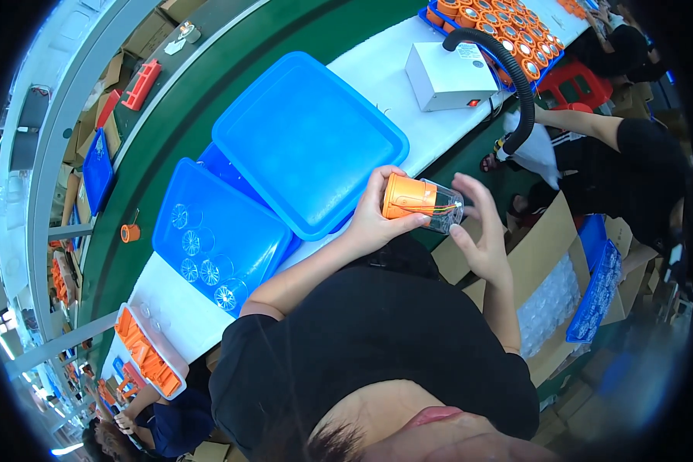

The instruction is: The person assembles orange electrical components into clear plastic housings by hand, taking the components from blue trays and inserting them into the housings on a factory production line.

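Note:
My left hand (383, 208) is closed around an orange cylindrical housing (403, 192), held tilted on its side in front of my chest. A clear plastic cup (443, 219) sits at the housing's right end. Thin coloured wires (431, 209) run along the orange side and show through the clear wall. Around the cup's far end, my right hand (485, 235) has its thumb and fingers spread apart. Its thumb tip is close to the cup's rim; whether it touches I cannot tell.
An empty-looking blue tray (308, 138) overlaps another blue tray (208, 254) holding several clear cups (190, 242). A white bin (179, 377) of orange parts stands at left. Beyond are a white box with a black hose (448, 77), a green conveyor (158, 146) and co-workers. An open carton (554, 308) is at right.

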A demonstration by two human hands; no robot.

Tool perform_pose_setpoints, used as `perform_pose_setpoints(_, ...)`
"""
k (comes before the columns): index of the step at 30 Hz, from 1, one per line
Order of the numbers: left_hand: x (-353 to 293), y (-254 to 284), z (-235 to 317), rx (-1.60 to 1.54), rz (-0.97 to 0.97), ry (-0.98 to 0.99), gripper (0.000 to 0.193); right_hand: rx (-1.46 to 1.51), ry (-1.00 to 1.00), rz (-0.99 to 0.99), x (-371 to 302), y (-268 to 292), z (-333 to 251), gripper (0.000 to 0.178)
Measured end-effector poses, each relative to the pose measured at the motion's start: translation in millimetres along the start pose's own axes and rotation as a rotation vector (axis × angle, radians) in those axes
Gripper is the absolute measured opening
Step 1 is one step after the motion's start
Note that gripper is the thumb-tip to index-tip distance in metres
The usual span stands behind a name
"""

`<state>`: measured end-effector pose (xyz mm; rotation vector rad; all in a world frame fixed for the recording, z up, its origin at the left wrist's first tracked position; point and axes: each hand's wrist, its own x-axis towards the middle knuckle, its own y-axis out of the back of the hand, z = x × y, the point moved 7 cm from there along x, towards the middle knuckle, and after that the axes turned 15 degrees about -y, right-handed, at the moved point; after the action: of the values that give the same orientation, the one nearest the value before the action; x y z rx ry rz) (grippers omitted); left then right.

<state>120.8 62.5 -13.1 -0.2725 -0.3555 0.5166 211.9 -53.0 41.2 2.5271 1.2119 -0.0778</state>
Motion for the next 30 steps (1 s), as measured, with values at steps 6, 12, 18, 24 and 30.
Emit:
perform_pose_setpoints(6, 2.9, -4.4, 6.8, 0.103, -0.021, -0.071, 0.059, -0.490, 0.435, -0.015, 7.0, 0.3, -35.3, 0.022)
perform_pose_setpoints(12, -0.3, -5.5, 8.5, 0.132, -0.011, -0.093, 0.059, -0.548, 0.549, 0.016, 2.1, -1.2, -48.1, 0.009)
perform_pose_setpoints(18, -7.0, -9.8, 14.8, 0.070, -0.029, -0.068, 0.058, -0.463, 0.615, 0.041, -9.9, -5.3, -53.8, 0.013)
perform_pose_setpoints(24, -14.8, -5.8, 15.7, -0.112, 0.084, -0.003, 0.055, -0.275, 0.593, 0.081, -31.9, 6.8, -44.0, 0.032)
perform_pose_setpoints(30, -13.3, -18.1, 32.3, -0.082, -0.002, -0.128, 0.053, 0.263, 0.073, -0.073, -15.8, 2.9, 0.7, 0.056)
